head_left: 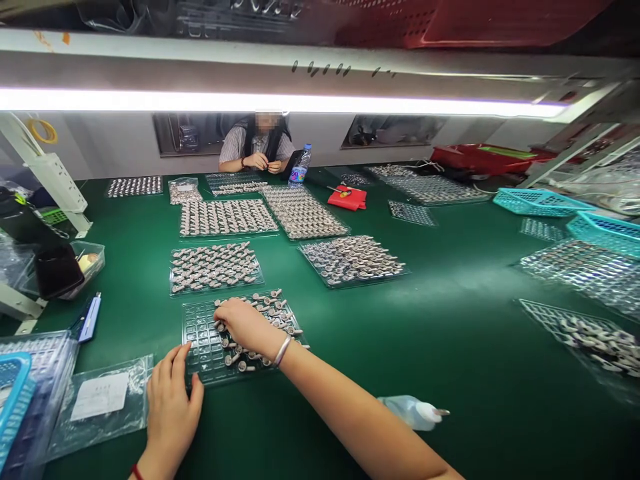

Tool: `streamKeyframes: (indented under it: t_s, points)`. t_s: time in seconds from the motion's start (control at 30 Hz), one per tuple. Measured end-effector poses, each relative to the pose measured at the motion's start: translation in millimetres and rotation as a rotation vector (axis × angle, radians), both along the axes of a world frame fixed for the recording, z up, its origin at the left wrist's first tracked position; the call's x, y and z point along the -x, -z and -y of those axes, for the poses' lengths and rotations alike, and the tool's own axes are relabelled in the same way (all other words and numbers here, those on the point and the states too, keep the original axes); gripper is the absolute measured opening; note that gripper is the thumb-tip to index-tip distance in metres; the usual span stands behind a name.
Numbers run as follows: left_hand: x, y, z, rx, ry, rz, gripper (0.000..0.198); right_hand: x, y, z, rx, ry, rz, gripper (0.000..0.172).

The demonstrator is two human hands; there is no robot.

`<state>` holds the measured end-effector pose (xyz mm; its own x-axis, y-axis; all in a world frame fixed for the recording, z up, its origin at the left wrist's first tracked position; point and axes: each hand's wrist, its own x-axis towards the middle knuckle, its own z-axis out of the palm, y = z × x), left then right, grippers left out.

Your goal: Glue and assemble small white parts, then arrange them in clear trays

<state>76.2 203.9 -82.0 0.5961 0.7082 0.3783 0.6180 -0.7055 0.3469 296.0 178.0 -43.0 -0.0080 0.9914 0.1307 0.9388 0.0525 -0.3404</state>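
A clear plastic grid tray point(200, 340) lies on the green table in front of me, partly loaded with several small grey parts point(273, 310). My right hand point(245, 327) reaches across it, knuckles up, fingers curled down onto the parts in the tray's middle; what it pinches is hidden. A silver bangle sits on that wrist. My left hand point(170, 400) lies flat with fingers spread, pressing on the tray's near left corner. A red string is on that wrist.
More filled trays point(215, 267) point(353, 260) point(227, 217) lie beyond. A clear bag with a label point(100, 400) and a blue basket point(13, 393) sit at left, a small white bottle point(415, 412) at right. Another person point(257, 143) works across the table. Turquoise baskets point(540, 200) stand far right.
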Motion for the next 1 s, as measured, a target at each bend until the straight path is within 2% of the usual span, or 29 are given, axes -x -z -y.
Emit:
streamKeyframes:
  t_s: [0.27, 0.4, 0.5, 0.6, 0.73, 1.0]
  points:
    - [0.6, -0.1, 0.8, 0.012, -0.015, -0.012, 0.043, -0.6, 6.0, 3.3, -0.053, -0.024, 0.065, 0.021]
    - [-9.8, -15.6, 3.2, -0.076, -0.024, -0.064, 0.036, 0.6, 6.5, 6.5, -0.07, -0.044, 0.082, 0.019]
    - [-29.9, -31.5, 2.1, -0.115, 0.047, -0.113, 0.032, 1.8, 7.5, 7.6, -0.081, -0.06, 0.081, 0.016]
    - [-51.4, -40.7, -1.2, -0.113, 0.082, -0.179, 0.032, 1.5, 9.0, 7.6, -0.091, -0.072, 0.07, 0.011]
    - [-64.8, -39.0, -3.7, -0.081, 0.089, -0.209, 0.029, -1.0, 10.0, 7.7, -0.098, -0.077, 0.033, 0.01]
    - [-64.3, -31.9, -2.4, -0.032, 0.101, -0.167, 0.027, -1.7, 11.9, 8.2, -0.159, 0.023, -0.228, 0.02]
